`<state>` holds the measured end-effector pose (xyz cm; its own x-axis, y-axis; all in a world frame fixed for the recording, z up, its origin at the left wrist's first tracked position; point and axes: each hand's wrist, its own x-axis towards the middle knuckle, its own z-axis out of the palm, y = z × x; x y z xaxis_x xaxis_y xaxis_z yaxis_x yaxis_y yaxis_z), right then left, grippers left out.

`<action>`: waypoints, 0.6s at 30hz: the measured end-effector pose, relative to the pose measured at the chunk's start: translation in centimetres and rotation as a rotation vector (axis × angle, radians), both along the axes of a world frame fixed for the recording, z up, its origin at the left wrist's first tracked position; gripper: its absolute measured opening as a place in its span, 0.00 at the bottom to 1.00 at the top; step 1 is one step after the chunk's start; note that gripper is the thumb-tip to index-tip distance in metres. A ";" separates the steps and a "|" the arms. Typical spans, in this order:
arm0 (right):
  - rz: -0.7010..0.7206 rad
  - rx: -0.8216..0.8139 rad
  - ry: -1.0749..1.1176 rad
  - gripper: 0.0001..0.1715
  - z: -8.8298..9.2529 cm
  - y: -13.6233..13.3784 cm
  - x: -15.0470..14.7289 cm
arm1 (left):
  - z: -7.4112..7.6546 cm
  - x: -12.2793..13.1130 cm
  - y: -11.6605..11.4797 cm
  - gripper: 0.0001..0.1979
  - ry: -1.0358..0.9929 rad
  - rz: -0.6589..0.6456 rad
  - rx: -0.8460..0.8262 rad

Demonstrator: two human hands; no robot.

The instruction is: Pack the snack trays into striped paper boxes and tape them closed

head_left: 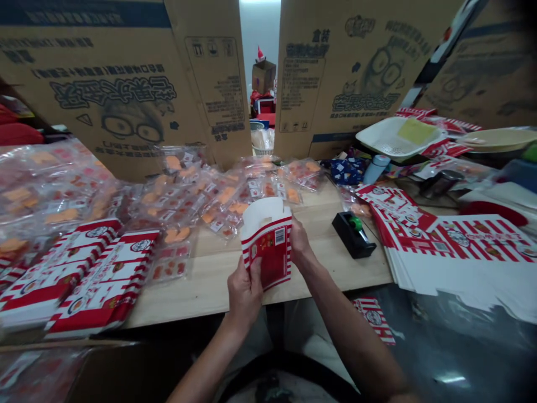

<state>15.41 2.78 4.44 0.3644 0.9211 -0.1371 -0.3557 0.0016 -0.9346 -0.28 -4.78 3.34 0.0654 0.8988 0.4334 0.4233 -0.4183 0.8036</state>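
Observation:
Both my hands hold a red-and-white paper box upright above the table's front edge. Its white flaps stand open at the top, and a barcode label shows on the red side facing me. My left hand grips the lower left, thumb on the front. My right hand is wrapped round the right side, its fingers mostly hidden behind the box. Clear plastic packets with orange pieces lie just beyond. To the right sits a black tape dispenser with a green roll.
Folded striped boxes lie stacked at the left, and flat printed sheets overhang the table at the right. Large cardboard cartons wall off the back. A white basket, a blue bottle and a fallen striped piece are at the right.

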 end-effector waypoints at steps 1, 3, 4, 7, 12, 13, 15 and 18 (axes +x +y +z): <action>0.001 -0.002 0.043 0.31 0.3 -0.1 -0.1 | 0.0 -0.1 0.0 0.15 0.017 0.017 0.020; -0.004 -0.005 0.099 0.31 0.6 -0.2 -0.3 | 0.0 -0.3 -0.1 0.14 0.064 0.024 0.060; -0.016 -0.005 0.099 0.32 0.6 -0.2 -0.4 | 0.0 -0.3 -0.2 0.14 0.083 0.018 0.077; -0.134 0.008 0.043 0.34 0.3 0.0 -0.5 | 0.1 -0.1 -1.0 0.11 0.062 -0.028 0.073; -0.314 0.036 -0.059 0.34 0.1 1.0 0.0 | -0.8 0.3 -1.7 0.11 0.030 -0.103 0.065; -0.328 0.041 -0.074 0.34 0.2 1.3 0.1 | -1.4 0.4 -1.7 0.11 0.065 -0.100 0.097; -0.344 0.052 -0.123 0.35 0.4 1.8 0.1 | -2.5 0.3 -1.3 0.11 0.146 -0.081 0.194; -0.259 0.038 -0.172 0.38 -0.1 2.0 -0.3 | -3.4 -0.3 0.1 0.11 0.220 0.065 0.277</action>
